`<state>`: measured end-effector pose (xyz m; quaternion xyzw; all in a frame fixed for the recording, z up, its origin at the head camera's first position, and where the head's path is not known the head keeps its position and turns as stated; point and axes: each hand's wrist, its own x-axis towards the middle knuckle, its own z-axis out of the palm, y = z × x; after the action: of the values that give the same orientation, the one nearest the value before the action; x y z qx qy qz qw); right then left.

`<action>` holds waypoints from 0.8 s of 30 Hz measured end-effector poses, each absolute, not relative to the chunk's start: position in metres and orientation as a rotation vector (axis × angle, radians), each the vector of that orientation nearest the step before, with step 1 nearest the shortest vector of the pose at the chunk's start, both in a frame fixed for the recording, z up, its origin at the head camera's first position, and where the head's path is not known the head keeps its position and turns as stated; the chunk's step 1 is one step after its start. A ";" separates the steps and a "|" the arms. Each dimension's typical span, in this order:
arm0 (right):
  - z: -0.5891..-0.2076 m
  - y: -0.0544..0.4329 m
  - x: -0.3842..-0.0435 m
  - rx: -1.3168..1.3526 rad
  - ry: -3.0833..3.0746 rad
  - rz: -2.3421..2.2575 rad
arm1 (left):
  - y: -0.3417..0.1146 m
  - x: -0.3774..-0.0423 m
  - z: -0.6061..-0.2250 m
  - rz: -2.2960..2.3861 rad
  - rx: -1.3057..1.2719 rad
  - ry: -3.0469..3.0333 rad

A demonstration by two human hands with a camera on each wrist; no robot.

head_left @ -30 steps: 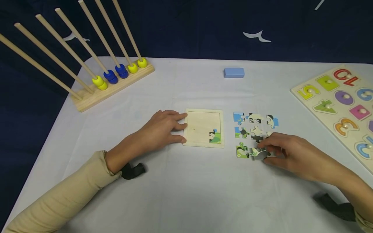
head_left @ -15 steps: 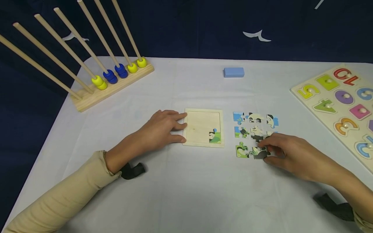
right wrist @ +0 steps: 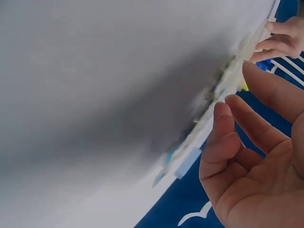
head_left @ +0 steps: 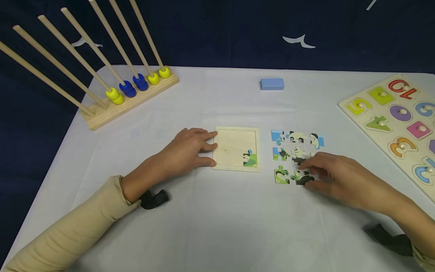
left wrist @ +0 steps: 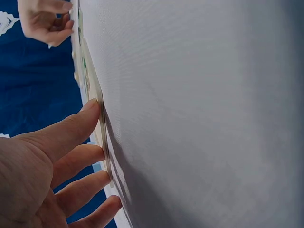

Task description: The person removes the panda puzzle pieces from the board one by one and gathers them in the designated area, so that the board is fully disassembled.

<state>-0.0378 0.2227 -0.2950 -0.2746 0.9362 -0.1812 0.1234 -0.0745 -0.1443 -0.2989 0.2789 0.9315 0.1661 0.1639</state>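
A shallow square wooden puzzle tray (head_left: pixel 233 169) lies flat on the table, with one green corner piece (head_left: pixel 252 160) in its lower right. Along the tray's left edge rest the spread fingertips and thumb of my left hand (head_left: pixel 188 153). To the right, my right hand (head_left: pixel 343 181) has its thumb and fingers at the edges of a black-and-green puzzle piece (head_left: pixel 303 178), partly covering it. Several other panda pieces lie loosely in rows there, including a blue corner piece (head_left: pixel 276 136) and a panda-eyes piece (head_left: pixel 297 137). Another piece is partly hidden behind the right hand.
A wooden bead abacus (head_left: pixel 136 102) with upright rods stands at the back left. A blue block (head_left: pixel 272 84) sits toward the back. At the right lies a number puzzle board (head_left: pixel 384 109). Dark wrist straps (head_left: pixel 154 199) show by the forearms.
The black-and-green piece has lost its glare and lies flatter, slightly farther from the piece on its left. The right fingers shift a little; the left hand stays at the tray.
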 end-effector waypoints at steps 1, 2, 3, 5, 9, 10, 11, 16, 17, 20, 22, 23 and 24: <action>-0.293 0.220 -0.039 -0.811 2.735 -0.532 | -0.144 -0.075 -0.299 0.470 0.791 2.656; -0.291 0.217 -0.040 -0.828 2.741 -0.540 | -0.144 -0.075 -0.299 0.471 0.783 2.654; -0.290 0.214 -0.041 -0.850 2.754 -0.550 | -0.145 -0.075 -0.299 0.472 0.780 2.654; -0.287 0.205 -0.044 -0.873 2.763 -0.572 | -0.145 -0.075 -0.299 0.478 0.775 2.656; -0.282 0.188 -0.048 -0.928 2.724 -0.666 | -0.144 -0.076 -0.301 0.486 0.787 2.657; -0.281 0.185 -0.049 -0.939 2.702 -0.696 | -0.144 -0.076 -0.300 0.487 0.784 2.654; -0.280 0.181 -0.050 -0.952 2.680 -0.720 | -0.144 -0.076 -0.300 0.485 0.785 2.653; -0.278 0.162 -0.053 -0.990 2.606 -0.756 | -0.143 -0.076 -0.299 0.484 0.784 2.647; -0.278 0.158 -0.054 -0.988 2.597 -0.742 | -0.143 -0.076 -0.299 0.483 0.787 2.648; -0.280 0.146 -0.056 -0.984 2.578 -0.700 | -0.144 -0.076 -0.300 0.485 0.781 2.648; -0.282 0.139 -0.058 -0.969 2.568 -0.673 | -0.144 -0.076 -0.300 0.483 0.783 2.649; -0.283 0.136 -0.059 -0.955 2.562 -0.659 | -0.144 -0.076 -0.300 0.483 0.785 2.650; -0.283 0.133 -0.060 -0.949 2.559 -0.645 | -0.145 -0.076 -0.300 0.482 0.785 2.652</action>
<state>-0.0602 0.1332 -0.2833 -0.3334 0.8996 -0.2268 0.1679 -0.0762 -0.1446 -0.3002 0.2758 0.9314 0.1695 0.1665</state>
